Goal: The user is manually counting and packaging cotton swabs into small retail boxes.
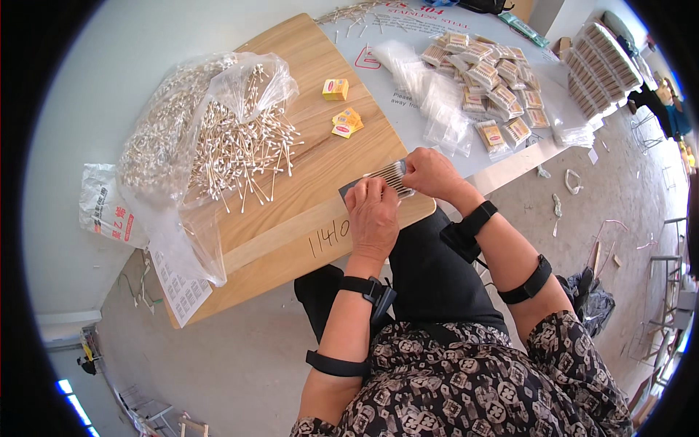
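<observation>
The wooden tabletop (320,156) bears cotton swabs (237,156) and yellow cards (346,122).

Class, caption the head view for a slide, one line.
Left hand and right hand handle a row of swabs right of a swab-filled bag.

From my end I see a black handwritten number (330,239) on the wooden board (291,167), just beside the left hand (373,211). Well left of that hand, the white sack (100,193) bears red and dark characters; the white sheet (180,290) has dark print, too small to read. Beyond the right hand (431,173), the grey tabletop (389,62) shows red and black lettering. Red oval labels mark yellow cards (346,122) beyond the left hand.
</observation>
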Tool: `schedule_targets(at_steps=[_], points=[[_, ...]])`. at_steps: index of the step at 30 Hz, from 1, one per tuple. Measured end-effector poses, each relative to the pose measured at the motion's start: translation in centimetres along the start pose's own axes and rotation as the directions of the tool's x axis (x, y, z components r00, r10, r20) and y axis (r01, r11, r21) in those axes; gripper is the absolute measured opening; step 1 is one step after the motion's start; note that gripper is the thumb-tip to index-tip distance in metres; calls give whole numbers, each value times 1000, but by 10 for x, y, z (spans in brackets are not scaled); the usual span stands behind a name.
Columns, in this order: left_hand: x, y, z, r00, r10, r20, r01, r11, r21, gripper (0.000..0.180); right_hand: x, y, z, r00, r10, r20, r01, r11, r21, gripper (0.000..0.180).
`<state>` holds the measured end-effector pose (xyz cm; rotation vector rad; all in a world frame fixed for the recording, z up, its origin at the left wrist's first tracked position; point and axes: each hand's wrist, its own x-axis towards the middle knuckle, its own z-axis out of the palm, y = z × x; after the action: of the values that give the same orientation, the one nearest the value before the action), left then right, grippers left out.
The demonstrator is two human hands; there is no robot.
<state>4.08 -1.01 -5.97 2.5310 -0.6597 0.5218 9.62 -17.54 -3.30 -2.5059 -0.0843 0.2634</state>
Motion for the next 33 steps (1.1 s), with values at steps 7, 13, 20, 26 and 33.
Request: schedule_targets(at_steps=[7,13,20,26,33], points=[[-3,-9,2,998,55,25,-56,997,57,14,0,1,2,999,-10,-37,11,1000,6,22],[5,-8,-1,994,85,62,-88,995,49,14,1,-2,1,1000,-6,5,6,1000,-29,22],[6,-4,2,995,-33,94,33,999,-3,43,-2,0,7,991,-50,-121,50,999,-2,16],[-7,-2,7,942,-314,120,301,947,116,88,-4,-2,7,995,-39,-91,35,998,-46,19],[-3,0,15,929,-299,219,245,939,242,87,-7,-10,7,998,-50,-50,46,995,-86,18]])
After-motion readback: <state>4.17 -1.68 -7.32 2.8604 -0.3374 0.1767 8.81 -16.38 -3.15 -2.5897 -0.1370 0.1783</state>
